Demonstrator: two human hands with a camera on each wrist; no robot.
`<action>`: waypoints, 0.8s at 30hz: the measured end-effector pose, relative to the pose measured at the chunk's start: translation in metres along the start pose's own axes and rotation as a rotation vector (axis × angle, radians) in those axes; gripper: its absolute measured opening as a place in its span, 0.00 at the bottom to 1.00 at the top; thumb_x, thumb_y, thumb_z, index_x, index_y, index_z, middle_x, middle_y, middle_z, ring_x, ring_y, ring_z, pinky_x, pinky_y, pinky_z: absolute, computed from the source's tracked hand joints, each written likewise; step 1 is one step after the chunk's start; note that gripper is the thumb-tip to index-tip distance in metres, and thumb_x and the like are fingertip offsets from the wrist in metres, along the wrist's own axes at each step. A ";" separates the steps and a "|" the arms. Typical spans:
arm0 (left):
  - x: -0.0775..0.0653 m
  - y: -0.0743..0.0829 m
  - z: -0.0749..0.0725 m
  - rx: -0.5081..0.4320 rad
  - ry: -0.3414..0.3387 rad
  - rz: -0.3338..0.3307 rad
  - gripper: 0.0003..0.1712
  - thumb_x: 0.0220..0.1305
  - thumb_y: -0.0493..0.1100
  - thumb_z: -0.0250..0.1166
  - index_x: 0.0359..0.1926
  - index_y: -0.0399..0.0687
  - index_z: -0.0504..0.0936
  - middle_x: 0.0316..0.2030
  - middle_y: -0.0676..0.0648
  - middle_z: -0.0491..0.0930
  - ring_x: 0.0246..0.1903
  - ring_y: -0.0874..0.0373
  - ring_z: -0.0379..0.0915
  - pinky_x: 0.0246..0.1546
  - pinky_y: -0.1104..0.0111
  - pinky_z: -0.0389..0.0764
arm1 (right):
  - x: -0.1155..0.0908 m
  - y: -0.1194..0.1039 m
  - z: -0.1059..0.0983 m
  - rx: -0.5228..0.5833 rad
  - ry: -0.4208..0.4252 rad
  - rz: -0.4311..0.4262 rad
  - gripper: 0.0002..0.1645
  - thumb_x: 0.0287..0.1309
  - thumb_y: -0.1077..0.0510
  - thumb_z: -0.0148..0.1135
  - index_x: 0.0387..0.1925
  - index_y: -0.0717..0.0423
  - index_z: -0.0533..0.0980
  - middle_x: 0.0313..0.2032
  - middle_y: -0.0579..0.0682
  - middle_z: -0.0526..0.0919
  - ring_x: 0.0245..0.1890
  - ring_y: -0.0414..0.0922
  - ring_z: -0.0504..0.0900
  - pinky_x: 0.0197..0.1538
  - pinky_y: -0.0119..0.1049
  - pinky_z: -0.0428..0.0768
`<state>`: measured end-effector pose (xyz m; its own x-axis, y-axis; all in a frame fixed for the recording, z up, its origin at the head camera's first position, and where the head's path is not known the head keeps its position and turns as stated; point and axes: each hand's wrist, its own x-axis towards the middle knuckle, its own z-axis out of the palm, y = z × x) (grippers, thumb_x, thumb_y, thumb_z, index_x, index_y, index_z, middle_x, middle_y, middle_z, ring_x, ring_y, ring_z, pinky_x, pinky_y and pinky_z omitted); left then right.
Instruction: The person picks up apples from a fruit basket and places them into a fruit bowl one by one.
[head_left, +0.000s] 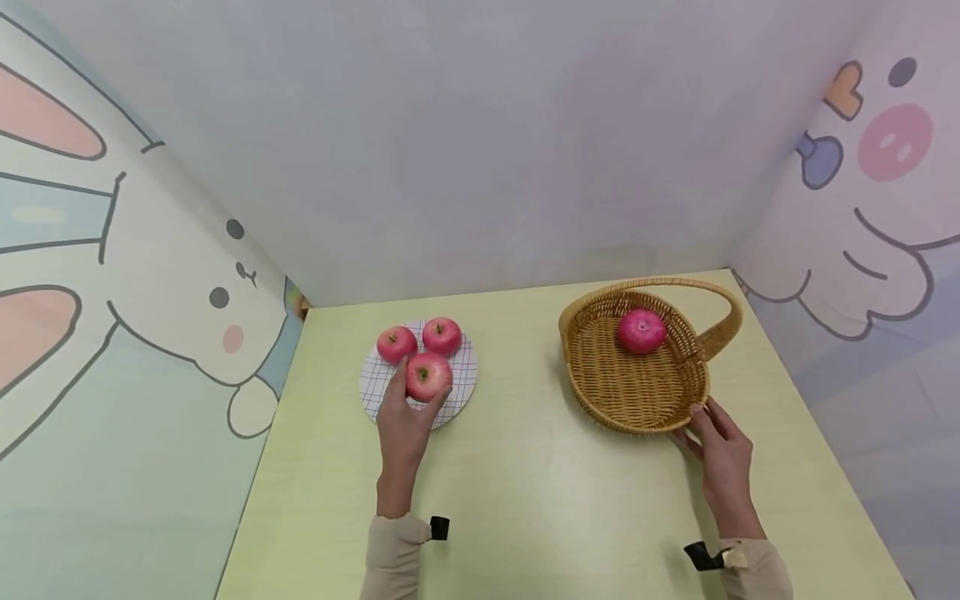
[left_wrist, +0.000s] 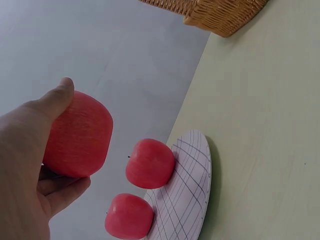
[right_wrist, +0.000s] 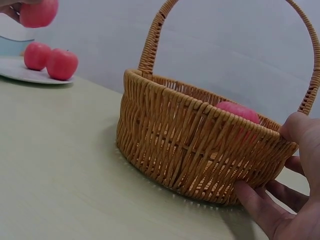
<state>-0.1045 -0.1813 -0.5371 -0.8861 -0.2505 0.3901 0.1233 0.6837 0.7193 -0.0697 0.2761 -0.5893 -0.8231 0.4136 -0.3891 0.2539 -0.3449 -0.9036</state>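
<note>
My left hand grips a red apple between thumb and fingers. The left wrist view shows this apple held up, apart from the plate. Beneath it, two more apples, a left one and a right one, lie on a round white plate with a checked line pattern. On the right, my right hand holds the near right side of a wicker basket, thumb at the rim and fingers low on its wall. Inside the basket sits one pinkish-red fruit, its stem end facing up.
The basket's tall arched handle rises over its far right side. Both things stand on a pale yellow-green table. A grey wall closes the back, and cartoon-printed panels flank the table on both sides.
</note>
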 end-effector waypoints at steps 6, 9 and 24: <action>0.002 -0.015 -0.004 -0.001 0.006 -0.070 0.51 0.56 0.54 0.81 0.76 0.43 0.69 0.64 0.41 0.81 0.61 0.45 0.80 0.61 0.49 0.83 | 0.001 0.000 0.000 0.000 0.001 0.007 0.39 0.69 0.48 0.67 0.77 0.45 0.67 0.59 0.38 0.76 0.48 0.27 0.85 0.45 0.26 0.87; 0.001 -0.022 -0.005 0.000 0.005 -0.102 0.51 0.56 0.54 0.81 0.76 0.46 0.69 0.64 0.41 0.81 0.61 0.45 0.80 0.62 0.49 0.83 | 0.001 0.001 -0.001 -0.002 0.001 0.007 0.39 0.69 0.49 0.67 0.77 0.46 0.66 0.57 0.37 0.76 0.48 0.27 0.85 0.45 0.26 0.87; 0.005 -0.055 -0.006 -0.095 0.019 -0.375 0.52 0.58 0.52 0.79 0.78 0.42 0.66 0.71 0.38 0.74 0.70 0.41 0.72 0.70 0.46 0.74 | 0.000 0.003 -0.001 0.027 0.008 -0.007 0.40 0.69 0.51 0.67 0.78 0.50 0.65 0.53 0.35 0.80 0.46 0.27 0.86 0.44 0.27 0.87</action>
<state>-0.1135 -0.2244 -0.5715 -0.8693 -0.4841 0.0996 -0.1659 0.4757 0.8638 -0.0684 0.2757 -0.5920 -0.8210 0.4226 -0.3839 0.2338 -0.3645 -0.9014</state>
